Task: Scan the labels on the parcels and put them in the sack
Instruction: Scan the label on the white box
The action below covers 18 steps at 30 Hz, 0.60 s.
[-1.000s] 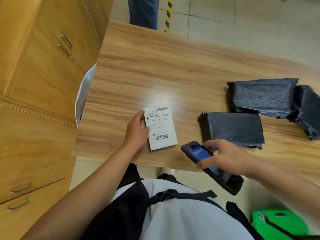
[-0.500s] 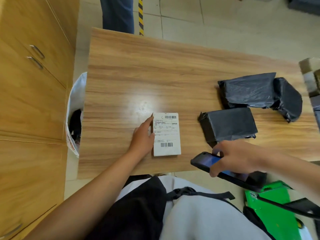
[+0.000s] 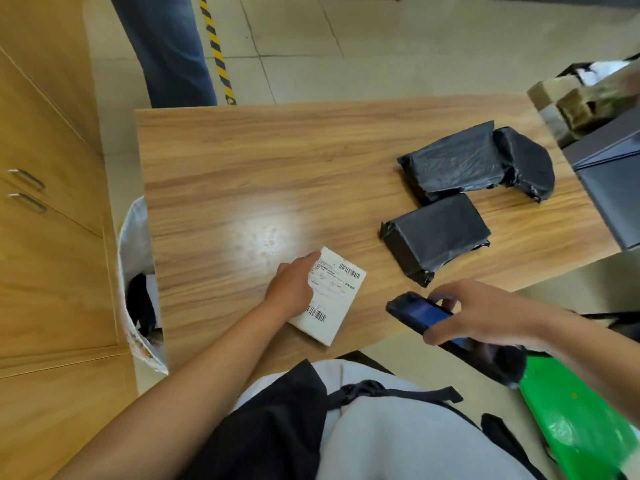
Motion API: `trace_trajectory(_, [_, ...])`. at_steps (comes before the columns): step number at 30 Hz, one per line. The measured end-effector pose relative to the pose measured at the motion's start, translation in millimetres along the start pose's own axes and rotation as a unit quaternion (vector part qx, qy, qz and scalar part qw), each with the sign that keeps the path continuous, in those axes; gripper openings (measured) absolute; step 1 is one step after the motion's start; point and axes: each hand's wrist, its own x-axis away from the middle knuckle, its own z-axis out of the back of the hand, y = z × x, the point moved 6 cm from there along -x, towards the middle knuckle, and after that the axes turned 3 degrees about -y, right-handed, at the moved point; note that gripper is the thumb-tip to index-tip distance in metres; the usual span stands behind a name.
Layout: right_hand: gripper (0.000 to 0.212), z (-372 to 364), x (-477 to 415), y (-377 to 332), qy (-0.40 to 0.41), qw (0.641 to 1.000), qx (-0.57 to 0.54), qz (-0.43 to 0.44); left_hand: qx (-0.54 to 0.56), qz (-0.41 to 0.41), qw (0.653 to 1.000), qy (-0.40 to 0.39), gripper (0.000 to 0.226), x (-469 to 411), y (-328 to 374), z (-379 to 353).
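A white parcel with a barcoded label lies turned at an angle near the table's front edge. My left hand grips its left edge, thumb on the label. My right hand holds a dark handheld scanner with a blue screen, just right of the parcel and over the table's edge. Three black-wrapped parcels lie on the right of the table: one nearer and two behind it. The white sack stands open on the floor at the table's left end, something dark inside.
Wooden cabinets line the left. A person's legs in jeans stand beyond the table's far left corner. A grey box and cardboard boxes sit at the right end. A green object is at the lower right.
My left hand has turned the white parcel clockwise and drawn it a little toward the front edge. The scanner stays to its right.
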Motion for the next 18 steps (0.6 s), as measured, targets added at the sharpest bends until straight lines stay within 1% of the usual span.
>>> trace_trajectory(1, [0.060, -3, 2, 4, 0.004, 0.999, -0.051, 0.000, -0.016, 0.002, 1.000, -0.011, 0.079, 0, 3, 0])
trace_trajectory(3, [0.066, -10, 6, 13, 0.030, 0.991, -0.130, -0.006, -0.058, -0.013, 0.998, -0.013, 0.075, 2, 12, 0])
trace_trajectory(5, [0.065, -25, 7, 24, 0.065, 0.973, -0.219, -0.019, -0.116, -0.045, 0.992, 0.002, 0.065, 8, 20, -3])
trace_trajectory(6, [0.062, -34, 6, 29, 0.083, 0.960, -0.268, -0.025, -0.148, -0.056, 0.987, 0.003, 0.066, 14, 21, -7])
trace_trajectory(9, [0.051, -59, 4, 39, 0.129, 0.916, -0.377, -0.035, -0.259, -0.055, 0.964, -0.023, 0.096, 33, 11, -25])
trace_trajectory(11, [0.045, -70, 1, 41, 0.149, 0.895, -0.419, -0.042, -0.302, -0.052, 0.952, -0.019, 0.101, 42, 3, -30])
trace_trajectory(13, [0.040, -74, -1, 42, 0.162, 0.882, -0.440, -0.044, -0.310, -0.050, 0.949, -0.006, 0.099, 47, -2, -28])
trace_trajectory(18, [0.037, -73, -5, 28, 0.175, 0.875, -0.451, -0.013, -0.329, -0.037, 0.944, 0.007, 0.102, 55, -8, -16])
